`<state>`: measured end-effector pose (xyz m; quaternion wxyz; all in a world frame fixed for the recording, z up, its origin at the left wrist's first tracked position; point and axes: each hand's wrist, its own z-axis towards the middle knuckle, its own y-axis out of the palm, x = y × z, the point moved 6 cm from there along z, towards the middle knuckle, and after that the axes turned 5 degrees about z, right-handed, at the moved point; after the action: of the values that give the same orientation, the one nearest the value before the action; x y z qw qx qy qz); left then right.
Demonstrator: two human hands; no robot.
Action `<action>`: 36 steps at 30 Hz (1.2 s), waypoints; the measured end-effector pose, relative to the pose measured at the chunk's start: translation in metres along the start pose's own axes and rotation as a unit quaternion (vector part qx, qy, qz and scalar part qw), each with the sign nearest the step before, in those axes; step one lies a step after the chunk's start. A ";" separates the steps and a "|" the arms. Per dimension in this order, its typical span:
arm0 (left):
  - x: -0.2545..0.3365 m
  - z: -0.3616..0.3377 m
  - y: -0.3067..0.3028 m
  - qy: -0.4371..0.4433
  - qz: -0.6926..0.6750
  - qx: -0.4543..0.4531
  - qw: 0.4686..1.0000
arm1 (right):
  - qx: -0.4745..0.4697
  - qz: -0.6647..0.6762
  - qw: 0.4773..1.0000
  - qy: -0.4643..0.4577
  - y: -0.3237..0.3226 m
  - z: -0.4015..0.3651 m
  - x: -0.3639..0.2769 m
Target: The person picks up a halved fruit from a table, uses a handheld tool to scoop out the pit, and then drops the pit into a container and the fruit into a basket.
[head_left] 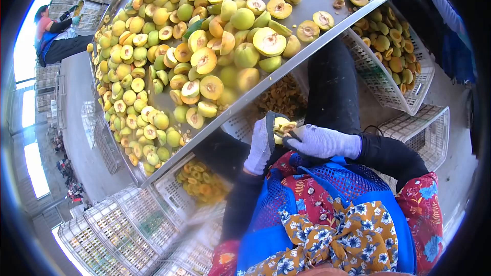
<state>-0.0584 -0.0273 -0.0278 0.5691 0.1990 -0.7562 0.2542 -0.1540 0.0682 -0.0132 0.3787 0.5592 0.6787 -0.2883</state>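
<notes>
In front of my body, just past the metal table's edge, my two gloved hands meet around cut yellow peach pieces [281, 124]. My left hand [262, 142] is closed on a peach half, its dark-coated fingers behind the fruit. From the other side, my right hand [321, 142] closes its fingers and thumb at the same fruit, seemingly on a second half. Its fingertips are partly hidden, so a small tool there cannot be ruled out. Halved peaches [210, 87], several with brown pits showing, lie heaped with whole ones on the table [303, 57].
Below the table edge stand a crate of peach halves [166, 186], a container of brownish scraps [282, 97] and a tilted crate of peaches [381, 74]. A white crate [428, 135] is at right. Co-workers are at far left [53, 33] and upper right [450, 20].
</notes>
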 end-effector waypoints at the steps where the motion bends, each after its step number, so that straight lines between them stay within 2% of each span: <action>1: -0.017 -0.001 0.003 -0.110 -0.119 -0.017 0.987 | 0.042 -0.147 0.986 -0.073 0.001 -0.001 -0.008; 3: 0.002 -0.011 -0.010 -0.053 -0.035 0.021 0.998 | 0.098 -0.179 0.976 -0.070 -0.002 -0.008 -0.015; 5: 0.025 -0.024 -0.034 0.030 0.117 0.069 0.990 | 0.120 -0.158 0.978 -0.058 -0.011 -0.010 -0.014; 7: 0.018 -0.054 -0.067 0.098 0.321 0.150 0.930 | 0.142 -0.126 0.979 -0.074 -0.019 -0.012 -0.012; 8: 0.016 -0.074 -0.088 0.087 0.410 0.162 0.893 | 0.154 -0.106 0.978 -0.097 -0.024 -0.013 -0.011; 9: 0.013 -0.094 -0.110 0.075 0.494 0.174 0.848 | 0.164 -0.085 0.975 -0.121 -0.029 -0.014 -0.011; 10: 0.006 -0.124 -0.133 -0.040 0.530 0.266 0.804 | 0.165 -0.055 0.982 -0.074 -0.034 -0.014 -0.006; 11: -0.036 -0.156 -0.178 -0.130 0.643 0.192 0.730 | 0.168 -0.054 0.982 -0.067 -0.035 -0.012 0.000; 12: -0.027 -0.167 -0.195 -0.309 0.602 0.139 0.723 | 0.173 -0.053 0.982 -0.059 -0.037 -0.010 0.008; 15: 0.027 -0.155 -0.198 -0.271 0.667 0.368 0.588 | 0.147 -0.057 0.986 -0.062 -0.030 -0.001 -0.001; 16: 0.031 -0.138 -0.203 -0.237 0.575 0.405 0.670 | 0.129 -0.043 0.989 -0.062 -0.024 0.003 -0.005; 17: 0.037 -0.111 -0.203 -0.239 0.588 0.382 0.672 | 0.112 -0.031 0.991 -0.060 -0.019 0.006 -0.008; 19: 0.033 -0.058 -0.199 -0.230 0.616 0.328 0.678 | 0.108 -0.085 0.983 -0.120 -0.010 0.007 -0.025; 21: -0.020 -0.030 -0.216 -0.214 0.518 0.302 0.771 | 0.118 -0.100 0.977 -0.148 -0.006 0.007 -0.028; 23: -0.044 -0.014 -0.225 -0.162 0.385 0.294 0.860 | 0.121 -0.076 0.981 -0.128 -0.009 0.004 -0.035; 26: -0.029 -0.018 -0.205 -0.093 0.316 0.370 0.869 | 0.130 -0.068 0.981 -0.128 -0.010 0.001 -0.042; 27: 0.003 -0.022 -0.190 -0.116 0.274 0.375 0.878 | 0.134 -0.072 0.979 -0.135 -0.011 0.003 -0.046; 29: -0.001 -0.030 -0.175 0.062 0.087 0.429 0.897 | 0.135 -0.101 0.973 -0.159 -0.008 0.007 -0.055; 30: 0.019 -0.032 -0.153 -0.032 -0.088 0.373 0.923 | 0.137 -0.116 0.969 -0.169 -0.006 0.008 -0.060; 31: 0.021 -0.034 -0.136 -0.047 -0.185 0.331 0.924 | 0.140 -0.133 0.963 -0.190 -0.003 0.009 -0.066; 33: 0.040 -0.032 -0.109 -0.049 -0.103 0.244 0.963 | 0.147 -0.165 0.948 -0.228 0.001 0.011 -0.078; 36: 0.040 -0.032 -0.075 -0.055 -0.266 0.183 0.945 | 0.167 -0.184 0.944 -0.218 0.001 0.011 -0.090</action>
<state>-0.0009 -0.0675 0.0297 0.5277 0.5073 -0.6462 0.2157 -0.1430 0.0109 0.0566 0.3593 0.4034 0.6125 -0.5771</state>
